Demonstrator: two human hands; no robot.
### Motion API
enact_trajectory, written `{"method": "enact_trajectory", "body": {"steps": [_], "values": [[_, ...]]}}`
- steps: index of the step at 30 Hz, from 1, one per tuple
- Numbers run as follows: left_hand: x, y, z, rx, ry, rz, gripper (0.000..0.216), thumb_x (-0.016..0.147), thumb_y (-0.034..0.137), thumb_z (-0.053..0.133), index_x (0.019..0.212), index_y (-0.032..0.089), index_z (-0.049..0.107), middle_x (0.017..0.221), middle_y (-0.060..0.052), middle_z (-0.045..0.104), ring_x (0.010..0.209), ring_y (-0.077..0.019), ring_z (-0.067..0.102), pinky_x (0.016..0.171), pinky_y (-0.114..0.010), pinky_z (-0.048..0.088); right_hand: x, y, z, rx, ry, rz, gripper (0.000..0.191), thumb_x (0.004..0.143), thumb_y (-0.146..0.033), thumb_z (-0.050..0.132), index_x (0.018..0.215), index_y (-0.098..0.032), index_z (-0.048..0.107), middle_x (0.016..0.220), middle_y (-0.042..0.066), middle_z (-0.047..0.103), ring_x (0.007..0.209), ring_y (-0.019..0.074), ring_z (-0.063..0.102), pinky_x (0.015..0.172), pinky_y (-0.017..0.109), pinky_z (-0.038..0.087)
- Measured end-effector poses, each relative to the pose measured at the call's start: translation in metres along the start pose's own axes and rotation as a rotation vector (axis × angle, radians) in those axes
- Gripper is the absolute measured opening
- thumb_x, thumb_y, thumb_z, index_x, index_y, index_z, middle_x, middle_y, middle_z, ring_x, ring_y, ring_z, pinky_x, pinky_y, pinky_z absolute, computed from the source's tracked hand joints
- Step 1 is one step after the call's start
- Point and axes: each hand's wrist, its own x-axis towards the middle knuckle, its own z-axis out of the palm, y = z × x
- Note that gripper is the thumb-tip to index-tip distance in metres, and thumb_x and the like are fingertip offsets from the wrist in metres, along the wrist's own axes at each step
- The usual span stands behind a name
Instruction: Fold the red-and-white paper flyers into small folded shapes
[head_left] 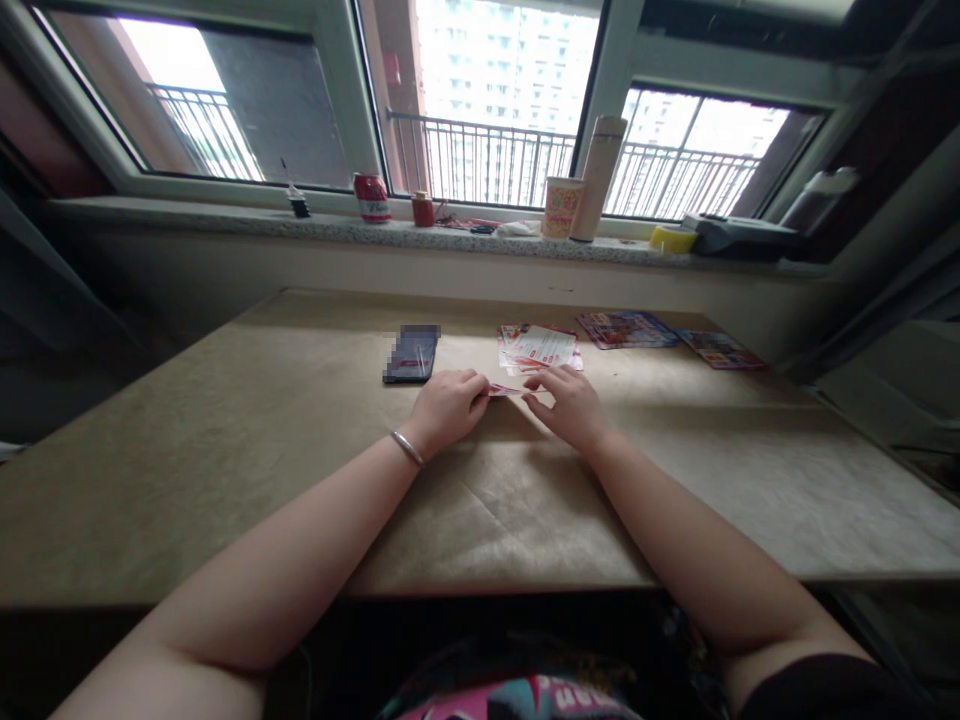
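Observation:
Near the middle of the table, a thin, colourful printed sheet of paper (pixel 507 391) is held low, almost edge-on to me. My left hand (pixel 452 405) is closed on its left end, with a silver bangle at the wrist. My right hand (pixel 571 405) has the sheet's right end between thumb and fingers, and a small gap shows there. Just beyond lies a loose pile of printed papers (pixel 551 345), a whitish one on top. A dark phone (pixel 415 354), partly blurred out, rests to the left of my left hand.
Farther right lie a stack of colourful printed sheets (pixel 628 330) and a smaller stack (pixel 721 349). The windowsill (pixel 465 238) behind the table (pixel 225 450) bears a red can (pixel 372 199), a small red jar (pixel 422 210), a paper cup (pixel 561 208), a tall flask (pixel 599 180) and yellow tape (pixel 672 239).

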Motion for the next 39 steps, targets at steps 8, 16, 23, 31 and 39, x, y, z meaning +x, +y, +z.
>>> {"method": "enact_trajectory", "body": {"steps": [8, 16, 23, 31, 39], "values": [[0.001, 0.004, 0.003, 0.013, -0.020, 0.083, 0.009, 0.085, 0.022, 0.052, 0.080, 0.018, 0.059, 0.083, -0.005, 0.065, 0.079, -0.0191, 0.060, 0.078, -0.033, 0.044, 0.000, -0.014, 0.007, -0.090, -0.082, -0.092, 0.017, 0.090, -0.029, 0.055, 0.079, -0.023, 0.066, 0.084, 0.003, 0.068, 0.088, 0.0204, 0.056, 0.084, 0.032, 0.040], [0.003, 0.005, 0.007, -0.008, -0.006, 0.166, 0.014, 0.090, 0.026, 0.051, 0.082, 0.018, 0.061, 0.085, -0.004, 0.066, 0.081, -0.0181, 0.060, 0.084, -0.033, 0.043, 0.002, -0.019, 0.015, -0.144, -0.096, -0.141, 0.017, 0.090, -0.025, 0.052, 0.079, -0.020, 0.065, 0.084, 0.005, 0.068, 0.087, 0.0200, 0.056, 0.085, 0.033, 0.040], [0.003, 0.004, 0.009, -0.030, 0.007, 0.200, 0.013, 0.088, 0.025, 0.054, 0.080, 0.018, 0.061, 0.084, -0.003, 0.068, 0.080, -0.0170, 0.060, 0.086, -0.032, 0.041, 0.002, -0.023, 0.020, -0.184, -0.116, -0.143, 0.011, 0.086, -0.023, 0.054, 0.083, -0.020, 0.065, 0.086, 0.005, 0.068, 0.086, 0.0216, 0.055, 0.082, 0.035, 0.040], [0.004, 0.005, 0.005, -0.028, 0.026, 0.190, 0.016, 0.090, 0.026, 0.052, 0.079, 0.019, 0.061, 0.083, -0.002, 0.068, 0.079, -0.0169, 0.060, 0.084, -0.032, 0.041, 0.002, -0.018, 0.014, -0.147, -0.094, -0.111, 0.012, 0.085, -0.022, 0.053, 0.079, -0.021, 0.063, 0.084, 0.004, 0.067, 0.086, 0.0205, 0.055, 0.083, 0.033, 0.039], [0.003, -0.004, 0.001, -0.056, 0.075, 0.137, 0.013, 0.088, 0.025, 0.055, 0.078, 0.019, 0.062, 0.083, -0.001, 0.069, 0.078, -0.0172, 0.059, 0.084, -0.031, 0.041, 0.001, -0.003, 0.006, -0.098, -0.031, -0.066, 0.006, 0.078, -0.017, 0.058, 0.075, -0.022, 0.061, 0.082, 0.003, 0.067, 0.087, 0.0204, 0.057, 0.081, 0.031, 0.040]]}}
